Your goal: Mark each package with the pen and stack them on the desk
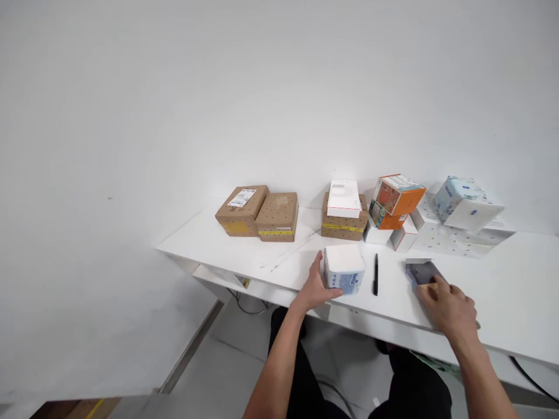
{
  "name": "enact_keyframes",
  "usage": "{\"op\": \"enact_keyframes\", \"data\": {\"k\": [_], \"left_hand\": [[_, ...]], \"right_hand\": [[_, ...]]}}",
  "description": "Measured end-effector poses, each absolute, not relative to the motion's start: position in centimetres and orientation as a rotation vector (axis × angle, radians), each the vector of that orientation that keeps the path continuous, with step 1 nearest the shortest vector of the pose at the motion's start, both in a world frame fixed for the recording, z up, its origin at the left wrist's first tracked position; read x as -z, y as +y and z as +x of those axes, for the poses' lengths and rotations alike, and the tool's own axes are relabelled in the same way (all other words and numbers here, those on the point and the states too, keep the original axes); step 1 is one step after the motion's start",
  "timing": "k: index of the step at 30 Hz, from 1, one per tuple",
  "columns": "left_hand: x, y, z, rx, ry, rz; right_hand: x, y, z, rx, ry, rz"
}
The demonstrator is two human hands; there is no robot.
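A white and blue tissue pack point(344, 269) stands near the table's front edge. My left hand point(318, 286) grips it at its left side, thumb across the lower front and fingers along the side. To the right, a dark, flat, rectangular object point(425, 272) lies on the table, its far corner blurred out; I cannot make out its kind. My right hand point(452, 305) is closed over its near part, fingers curled and partly hiding it. Between the two hands lies a black pen point(376, 274), touched by neither.
Along the wall stand two brown cartons point(242, 212) point(277, 216), and a third carton point(343, 228) under a white box point(344, 199). Further right are stacked orange boxes point(404, 201), small white boxes point(405, 234) and a larger tissue pack point(469, 203) on a spotted white package point(458, 240).
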State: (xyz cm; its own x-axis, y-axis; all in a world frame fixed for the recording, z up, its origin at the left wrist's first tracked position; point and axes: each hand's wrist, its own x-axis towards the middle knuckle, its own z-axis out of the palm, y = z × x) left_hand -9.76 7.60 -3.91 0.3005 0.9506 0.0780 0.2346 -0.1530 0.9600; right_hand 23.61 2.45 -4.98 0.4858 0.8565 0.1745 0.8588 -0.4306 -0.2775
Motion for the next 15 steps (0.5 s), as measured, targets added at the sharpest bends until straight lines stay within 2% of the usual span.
{"op": "enact_keyframes", "data": {"k": [7,12,15], "left_hand": [[3.7,8.0,-9.3,-0.998,1.061,1.525],[0.5,8.7,-12.4,-1.249,1.082,1.395],[-2.2,10.9,-15.2,-1.363,1.196,1.224]], "right_hand": [[5.7,2.6,23.2,0.015,-1.442,-2.479],[6.3,2.1,22.0,0.378,-1.536,-1.941],[6.4,1.9,20.9,0.441,-1.507,-1.729]]}}
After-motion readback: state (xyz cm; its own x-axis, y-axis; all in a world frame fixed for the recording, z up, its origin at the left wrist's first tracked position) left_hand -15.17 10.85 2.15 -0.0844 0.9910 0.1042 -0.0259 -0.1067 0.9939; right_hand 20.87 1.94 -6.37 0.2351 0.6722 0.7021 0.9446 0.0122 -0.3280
